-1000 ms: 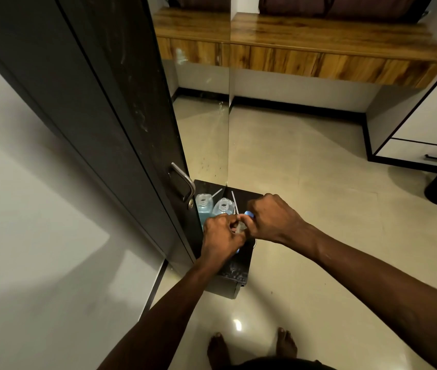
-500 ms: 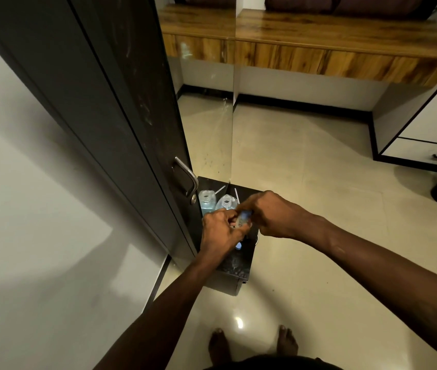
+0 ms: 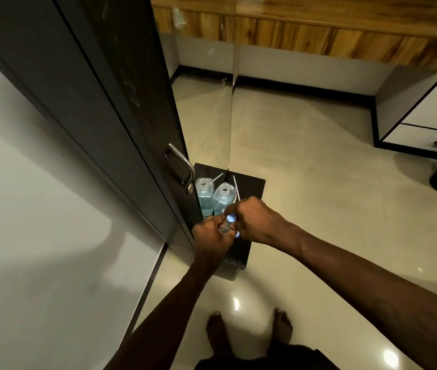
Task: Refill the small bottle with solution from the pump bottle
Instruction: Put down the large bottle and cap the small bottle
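L hand (image 3: 212,237) fingers curled tight round small bottle (image 3: 224,228), R hand (image 3: 258,222) fingertips pinching its blue cap (image 3: 230,217), both just in front of uncapped pump bottle (image 3: 222,201) on blk stand (image 3: 252,188).

Pump bottle (image 3: 224,198), door (image 3: 121,116) block left; floor (image 3: 318,169) open right.
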### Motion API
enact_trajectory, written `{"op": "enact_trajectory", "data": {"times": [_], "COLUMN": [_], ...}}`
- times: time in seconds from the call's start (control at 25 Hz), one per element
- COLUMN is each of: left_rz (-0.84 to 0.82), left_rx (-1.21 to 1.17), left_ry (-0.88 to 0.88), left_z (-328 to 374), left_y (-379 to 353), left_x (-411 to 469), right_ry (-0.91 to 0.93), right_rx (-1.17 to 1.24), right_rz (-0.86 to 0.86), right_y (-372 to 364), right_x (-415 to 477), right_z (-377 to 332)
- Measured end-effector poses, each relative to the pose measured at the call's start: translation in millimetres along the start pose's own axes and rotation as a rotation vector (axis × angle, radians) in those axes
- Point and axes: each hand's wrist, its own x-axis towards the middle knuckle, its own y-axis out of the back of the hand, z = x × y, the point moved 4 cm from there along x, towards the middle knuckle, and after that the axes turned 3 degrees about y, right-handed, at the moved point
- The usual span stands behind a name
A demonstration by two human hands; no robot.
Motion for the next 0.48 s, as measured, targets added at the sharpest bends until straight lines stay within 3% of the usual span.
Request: {"op": "enact_trajectory", "data": {"times": [0.08,0.32,0.48], "left_rz": [-0.023,-0.064,-0.144], "left_rx": [0.039,0.061,0.200], "left_ry": [-0.036,0.291,0.311], "left_z": [-24.8,-110.1,-126.4], "left_y": [-13.3,-63.8,-83.6], "left_x": [-3.0,5.3,22.9], "right_ry": [-0.043,-0.273,-0.344], "right_rx": [0.042,0.054,0.092], "right_rz": [-0.047,-0.026,-0.077], "right_y": [-20.2,-83.7,-128.0], "right_x": [5.5,12.7,17.4], "right_z": [16.7,93.0,126.8]}}
